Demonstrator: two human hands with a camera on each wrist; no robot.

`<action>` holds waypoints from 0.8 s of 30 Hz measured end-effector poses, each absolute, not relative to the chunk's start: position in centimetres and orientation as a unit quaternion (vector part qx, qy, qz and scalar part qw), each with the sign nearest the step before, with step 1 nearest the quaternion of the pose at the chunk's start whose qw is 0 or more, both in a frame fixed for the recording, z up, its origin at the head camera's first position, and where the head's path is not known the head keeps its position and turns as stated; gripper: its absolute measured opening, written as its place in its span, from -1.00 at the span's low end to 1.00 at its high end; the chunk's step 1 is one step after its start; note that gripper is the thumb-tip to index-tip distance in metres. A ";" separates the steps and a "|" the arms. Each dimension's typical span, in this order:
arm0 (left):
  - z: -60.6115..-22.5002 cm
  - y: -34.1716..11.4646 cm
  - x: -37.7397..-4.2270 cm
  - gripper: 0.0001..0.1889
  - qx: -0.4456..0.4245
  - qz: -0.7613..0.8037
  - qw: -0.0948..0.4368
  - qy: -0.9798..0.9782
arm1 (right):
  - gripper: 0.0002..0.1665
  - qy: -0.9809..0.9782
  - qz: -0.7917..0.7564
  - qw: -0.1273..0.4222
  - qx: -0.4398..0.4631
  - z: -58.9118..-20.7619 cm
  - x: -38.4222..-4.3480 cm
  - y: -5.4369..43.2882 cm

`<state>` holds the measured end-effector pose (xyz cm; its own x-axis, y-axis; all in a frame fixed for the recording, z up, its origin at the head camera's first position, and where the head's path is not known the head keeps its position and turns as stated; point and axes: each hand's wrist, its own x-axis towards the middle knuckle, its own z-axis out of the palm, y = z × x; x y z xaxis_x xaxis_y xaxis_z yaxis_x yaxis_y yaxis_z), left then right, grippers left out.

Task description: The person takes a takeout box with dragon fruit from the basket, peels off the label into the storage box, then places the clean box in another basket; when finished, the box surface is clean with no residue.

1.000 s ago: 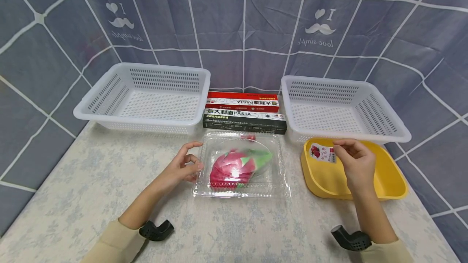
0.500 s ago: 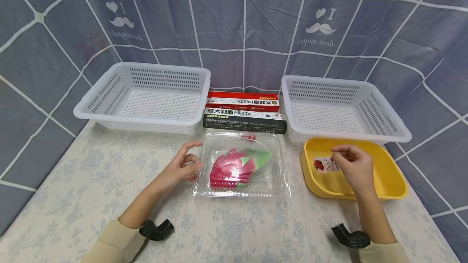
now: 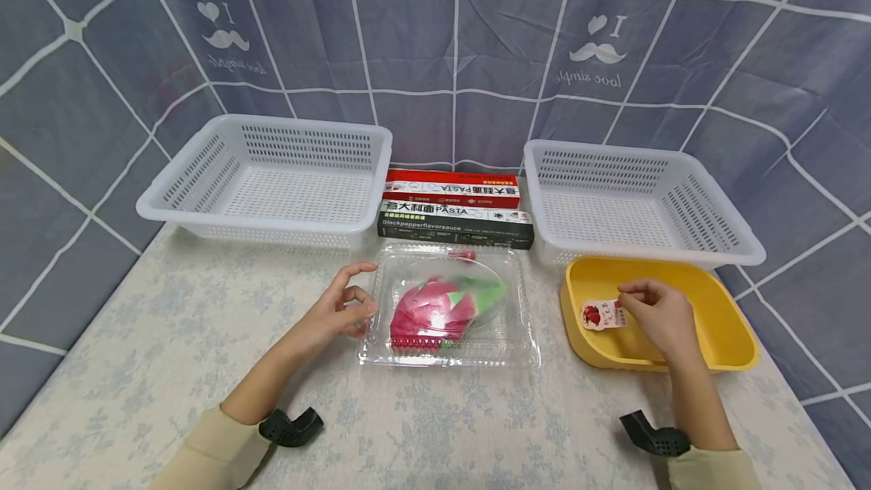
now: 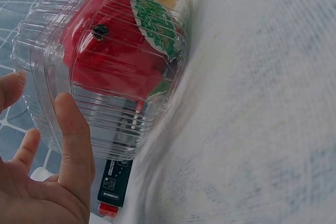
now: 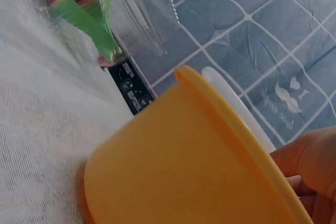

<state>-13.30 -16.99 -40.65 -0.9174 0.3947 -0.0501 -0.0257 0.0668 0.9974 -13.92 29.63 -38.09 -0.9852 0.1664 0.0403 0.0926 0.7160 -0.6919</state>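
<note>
In the head view a clear plastic clamshell box (image 3: 517, 308) holds a pink-and-green dragon fruit (image 3: 432, 312), its lid down. My left hand (image 3: 335, 308) is at the box's left side, thumb and fingers spread loosely along the edge. The left wrist view has its fingertips (image 4: 71, 114) against the box's rim. My right hand (image 3: 658, 314) is over the yellow basin (image 3: 721, 324), pinching a small white label (image 3: 602, 314) with a red fruit picture between thumb and forefinger. In the right wrist view the basin's wall hides the label and part of the right hand (image 5: 310, 171).
Two white slotted baskets stand at the back, one left (image 3: 292, 195) and one right (image 3: 605, 210). Between them lie a red pasta box (image 3: 449, 189) and a black one (image 3: 456, 225), just behind the clamshell. A patterned cloth (image 3: 435, 429) covers the table; a tiled-print curtain (image 3: 408, 36) hangs behind.
My right hand has lowered towards the front of the basin with the label, which tilts and sits lower now. The left hand and the clamshell box stay in place.
</note>
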 end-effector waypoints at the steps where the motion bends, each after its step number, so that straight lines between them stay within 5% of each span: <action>1: -40.6 -17.0 -13.3 -0.38 0.129 0.670 0.157 0.714 | -0.71 -0.929 0.360 0.049 -0.073 -38.1 -13.9 29.8; 12: -40.7 -16.9 -13.2 -0.38 0.126 0.670 0.160 0.714 | -0.76 -0.950 0.307 0.004 -0.062 -38.4 -14.0 30.4; 24: -40.9 -16.9 -13.3 -0.38 0.125 0.673 0.165 0.710 | -0.60 -0.957 0.277 -0.042 -0.076 -38.4 -14.0 30.4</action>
